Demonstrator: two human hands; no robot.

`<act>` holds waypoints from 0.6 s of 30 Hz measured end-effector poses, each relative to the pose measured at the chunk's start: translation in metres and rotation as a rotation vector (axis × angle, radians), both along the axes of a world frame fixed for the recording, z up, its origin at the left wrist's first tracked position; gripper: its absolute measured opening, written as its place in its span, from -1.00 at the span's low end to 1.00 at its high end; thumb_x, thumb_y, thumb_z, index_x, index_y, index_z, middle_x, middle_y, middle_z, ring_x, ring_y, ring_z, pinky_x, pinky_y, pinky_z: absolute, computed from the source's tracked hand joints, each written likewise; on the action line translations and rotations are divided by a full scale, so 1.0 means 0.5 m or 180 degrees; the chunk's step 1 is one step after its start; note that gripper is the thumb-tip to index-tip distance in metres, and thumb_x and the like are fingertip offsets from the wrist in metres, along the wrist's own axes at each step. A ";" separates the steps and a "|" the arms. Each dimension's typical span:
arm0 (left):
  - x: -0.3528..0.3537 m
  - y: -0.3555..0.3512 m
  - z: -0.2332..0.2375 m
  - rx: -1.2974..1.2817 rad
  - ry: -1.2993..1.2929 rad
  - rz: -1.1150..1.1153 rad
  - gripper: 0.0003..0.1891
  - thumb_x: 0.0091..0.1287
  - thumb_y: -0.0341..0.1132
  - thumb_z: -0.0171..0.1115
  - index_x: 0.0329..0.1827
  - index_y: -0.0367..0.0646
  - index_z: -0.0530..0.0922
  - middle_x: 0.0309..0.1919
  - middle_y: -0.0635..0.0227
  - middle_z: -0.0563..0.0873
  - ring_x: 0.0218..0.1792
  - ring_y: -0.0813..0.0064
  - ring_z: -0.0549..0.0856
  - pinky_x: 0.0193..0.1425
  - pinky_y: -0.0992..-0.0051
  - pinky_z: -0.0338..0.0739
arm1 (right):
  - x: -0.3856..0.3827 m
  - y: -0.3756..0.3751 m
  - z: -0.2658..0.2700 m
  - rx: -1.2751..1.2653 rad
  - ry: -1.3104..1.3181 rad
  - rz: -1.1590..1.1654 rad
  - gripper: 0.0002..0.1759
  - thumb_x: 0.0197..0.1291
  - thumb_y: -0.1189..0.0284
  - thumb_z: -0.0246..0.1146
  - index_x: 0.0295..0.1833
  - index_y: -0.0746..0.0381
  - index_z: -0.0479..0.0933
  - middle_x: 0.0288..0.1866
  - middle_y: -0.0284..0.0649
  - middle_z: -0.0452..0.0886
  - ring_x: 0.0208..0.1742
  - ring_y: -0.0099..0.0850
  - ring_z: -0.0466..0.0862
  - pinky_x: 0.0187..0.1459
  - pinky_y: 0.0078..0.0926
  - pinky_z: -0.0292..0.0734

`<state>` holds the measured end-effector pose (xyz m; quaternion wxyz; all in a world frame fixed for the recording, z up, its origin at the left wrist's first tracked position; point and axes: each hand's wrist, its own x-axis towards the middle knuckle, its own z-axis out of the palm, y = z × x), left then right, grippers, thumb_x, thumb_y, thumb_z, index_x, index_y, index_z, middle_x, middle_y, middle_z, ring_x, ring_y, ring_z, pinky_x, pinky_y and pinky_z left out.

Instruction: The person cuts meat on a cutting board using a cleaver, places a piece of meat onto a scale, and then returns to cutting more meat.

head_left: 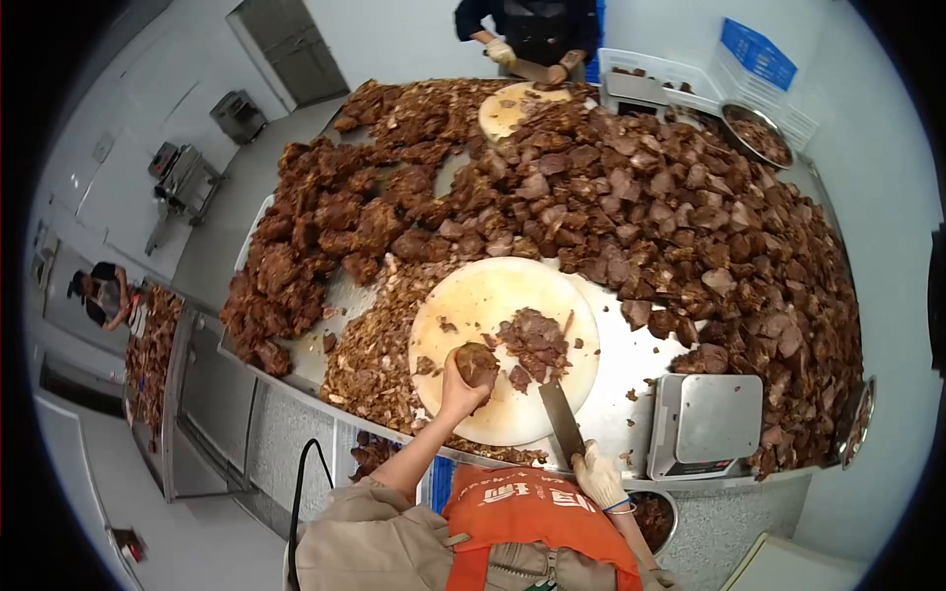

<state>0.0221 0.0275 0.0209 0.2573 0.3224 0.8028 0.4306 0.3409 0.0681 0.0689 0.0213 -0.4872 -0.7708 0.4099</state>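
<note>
A round white cutting board [443, 305] lies on the metal table in front of me. My left hand [461, 384], bare, is closed round a chunk of brown cooked meat [478, 364] over the left part of the board. Chopped meat pieces [535, 342] lie in a small heap near the board's middle, with a few scraps about them. My right hand [599, 478], in a white glove, grips the handle of a cleaver [562, 422]. Its blade points up and to the left, the tip over the board's lower right edge, close to the heap.
Large brown meat chunks [325, 212] pile at the left, cut pieces [690, 197] at the right. Small trimmings [379, 345] border the board. A scale [719, 414] stands right. Across the table, a co-worker [532, 34] holds a knife by another board [503, 110]. A metal bowl [757, 133] sits far right.
</note>
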 end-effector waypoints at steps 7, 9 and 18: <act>0.419 0.374 0.188 0.1217 0.0883 -0.2782 -0.10 -0.06 -0.35 0.49 0.40 -0.23 0.20 0.18 0.01 0.43 0.21 -0.06 0.40 0.29 0.12 0.39 | 0.055 -0.040 -0.069 0.0149 0.0313 -0.0049 -0.76 0.26 0.36 0.13 -0.16 0.35 0.40 -0.30 0.21 0.57 -0.19 0.19 0.61 -0.13 0.04 0.49; 0.549 0.414 0.193 0.1152 0.1209 -0.3429 -0.10 -0.06 -0.36 0.48 0.40 -0.24 0.20 0.18 0.02 0.45 0.21 -0.05 0.40 0.31 0.13 0.38 | 0.060 -0.040 -0.055 0.0103 0.0085 0.0043 -0.78 0.27 0.38 0.11 -0.15 0.35 0.38 -0.29 0.20 0.57 -0.18 0.14 0.62 -0.14 -0.02 0.51; 0.675 0.535 0.271 -0.0590 0.1855 -0.4770 0.21 -0.02 0.31 0.43 0.59 -0.02 -0.06 0.48 -0.06 0.17 0.45 -0.17 0.21 0.45 -0.17 0.09 | 0.091 -0.060 -0.041 0.0265 0.0228 -0.0508 -0.80 0.31 0.34 0.07 -0.13 0.27 0.35 -0.31 0.08 0.57 -0.23 0.10 0.64 -0.21 -0.03 0.53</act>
